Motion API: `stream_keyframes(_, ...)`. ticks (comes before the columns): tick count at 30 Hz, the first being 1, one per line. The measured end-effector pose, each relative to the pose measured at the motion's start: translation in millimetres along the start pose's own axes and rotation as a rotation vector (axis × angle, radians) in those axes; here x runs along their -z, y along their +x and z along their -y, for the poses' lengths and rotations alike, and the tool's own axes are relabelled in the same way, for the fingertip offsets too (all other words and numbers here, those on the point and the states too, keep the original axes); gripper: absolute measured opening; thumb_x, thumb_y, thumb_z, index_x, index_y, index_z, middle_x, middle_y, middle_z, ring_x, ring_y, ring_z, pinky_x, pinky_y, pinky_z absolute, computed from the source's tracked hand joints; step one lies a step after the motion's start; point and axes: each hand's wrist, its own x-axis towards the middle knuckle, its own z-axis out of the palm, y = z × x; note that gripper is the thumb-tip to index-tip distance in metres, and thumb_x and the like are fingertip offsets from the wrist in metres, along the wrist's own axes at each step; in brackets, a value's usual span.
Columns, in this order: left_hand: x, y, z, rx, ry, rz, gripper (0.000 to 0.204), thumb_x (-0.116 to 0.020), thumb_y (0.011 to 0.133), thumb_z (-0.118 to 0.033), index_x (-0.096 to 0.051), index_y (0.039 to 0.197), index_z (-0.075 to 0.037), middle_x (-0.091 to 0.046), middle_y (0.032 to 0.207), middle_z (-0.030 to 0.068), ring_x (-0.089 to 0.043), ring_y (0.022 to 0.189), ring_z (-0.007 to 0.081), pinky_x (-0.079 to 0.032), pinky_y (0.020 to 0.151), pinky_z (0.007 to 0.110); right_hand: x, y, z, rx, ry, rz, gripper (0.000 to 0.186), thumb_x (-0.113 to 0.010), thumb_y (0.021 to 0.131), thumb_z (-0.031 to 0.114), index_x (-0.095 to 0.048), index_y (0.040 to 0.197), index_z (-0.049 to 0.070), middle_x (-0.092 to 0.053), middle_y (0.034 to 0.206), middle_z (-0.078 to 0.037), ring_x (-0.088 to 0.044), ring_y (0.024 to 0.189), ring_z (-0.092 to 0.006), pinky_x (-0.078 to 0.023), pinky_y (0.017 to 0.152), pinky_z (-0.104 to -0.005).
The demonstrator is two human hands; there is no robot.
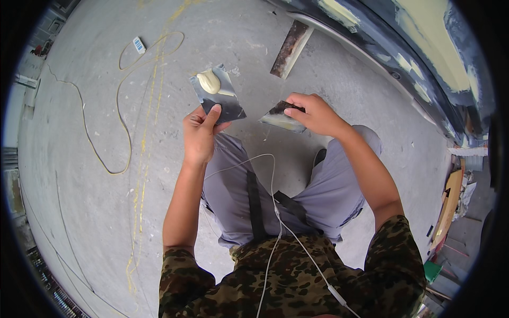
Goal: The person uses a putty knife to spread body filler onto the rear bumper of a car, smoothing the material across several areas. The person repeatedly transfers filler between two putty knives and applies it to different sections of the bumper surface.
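Observation:
My left hand grips a dark flat putty board by its near end, thumb on top. On the board's far end sits a thick blob of cream-coloured body filler, with a smear of it beside the blob. To the right, my right hand pinches a dark, thin filler spreader between thumb and fingers; pale filler residue coats its lower face. Spreader and board are apart, both held above my knees. At the upper right stands a dark vehicle body panel with cream filler patches.
A brown-and-white strip lies on the grey floor below the panel. A power strip with a looping cord is at the far left. White cables hang over my lap. Boards and scraps lean at the right.

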Motion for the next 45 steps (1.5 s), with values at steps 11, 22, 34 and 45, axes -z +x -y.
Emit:
stream_keyframes(11, 12.9, 1.3, 7.7, 0.015, -0.073, -0.078, 0.023, -0.062, 0.102, -0.014, -0.070, 0.113, 0.004, -0.074, 0.101, 0.0085, -0.071, 0.089, 0.0129, -0.062, 0.076, 0.028, -31.9, 13.8, -0.2, -0.095, -0.189, -0.153, 0.014, -0.062, 0.098, 0.018, -0.065, 0.101, 0.005, -0.066, 0.077, -0.013, -0.057, 0.066, -0.0262, -0.044, 0.064, -0.0392)
stream_keyframes(22, 12.1, 2.1, 9.9, 0.080, 0.091, 0.145, 0.021, -0.063, 0.101, -0.014, -0.070, 0.106, 0.004, -0.073, 0.096, 0.0070, -0.069, 0.086, 0.0108, -0.062, 0.075, 0.028, 3.1, 56.4, 24.6, -0.012, 0.144, 0.073, 0.026, -0.063, 0.097, 0.017, -0.066, 0.113, -0.003, -0.070, 0.097, -0.013, -0.063, 0.088, -0.0198, -0.049, 0.079, -0.0354)
stream_keyframes(34, 9.6, 6.5, 14.5, 0.083, 0.037, 0.069, 0.022, -0.062, 0.102, -0.015, -0.070, 0.107, 0.004, -0.073, 0.099, 0.0071, -0.070, 0.089, 0.0109, -0.062, 0.074, 0.027, 1.9, 22.1, 10.3, -0.111, 0.044, 0.193, 0.022, -0.063, 0.097, 0.015, -0.067, 0.112, -0.001, -0.068, 0.085, -0.013, -0.062, 0.077, -0.0199, -0.048, 0.071, -0.0341)
stream_keyframes(45, -8.4, 13.0, 34.5, 0.055, -0.235, -0.069, 0.021, -0.065, 0.100, -0.015, -0.069, 0.113, 0.001, -0.073, 0.104, 0.0081, -0.072, 0.092, 0.0145, -0.062, 0.076, 0.026, -107.0, -7.6, 15.2, -0.121, 0.617, -0.498, 0.020, -0.063, 0.099, 0.009, -0.071, 0.113, -0.003, -0.074, 0.093, -0.005, -0.064, 0.077, -0.0087, -0.050, 0.069, -0.0254)
